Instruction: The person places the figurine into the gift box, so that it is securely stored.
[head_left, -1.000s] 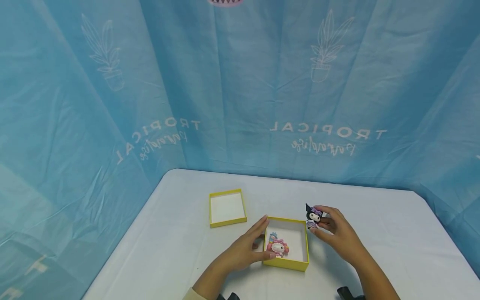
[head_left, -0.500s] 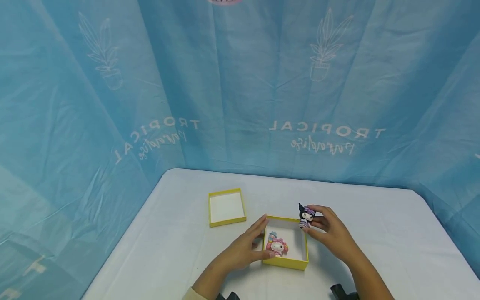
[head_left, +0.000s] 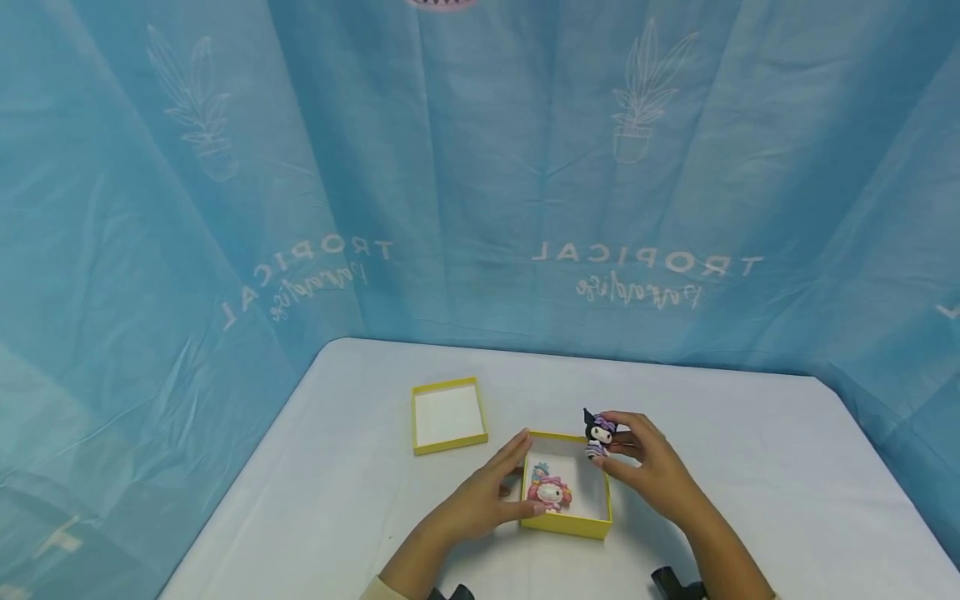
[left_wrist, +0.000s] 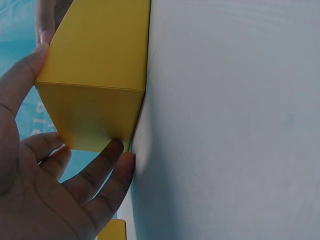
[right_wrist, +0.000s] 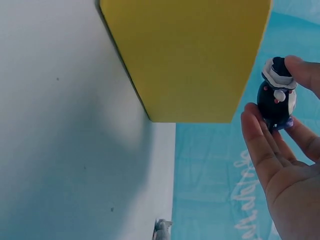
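My right hand (head_left: 651, 468) pinches a small figurine (head_left: 599, 434) with a black eared hood, white face and purple bow. It is held above the right rim of an open yellow box (head_left: 567, 525) with a white inside. In the right wrist view, the same figurine (right_wrist: 276, 97) sits between thumb and fingertips, its back showing. My left hand (head_left: 474, 502) holds the box at its left side, thumb at the near rim. The left wrist view shows that hand's fingers (left_wrist: 102, 172) against the yellow wall. Inside the box, at the left, lie a pink figurine (head_left: 551, 493) and a blue-hatted one (head_left: 540, 472).
A shallow yellow box lid (head_left: 448, 415), white inside facing up, lies behind and left of the box. Both stand on a white-covered table (head_left: 360, 475). Blue printed curtains (head_left: 480, 183) hang behind and beside it. A small grey object (right_wrist: 161, 230) shows low in the right wrist view.
My right hand has moved left with the black-hooded figurine, from beside the box to over its right rim. My left hand keeps its hold on the box.
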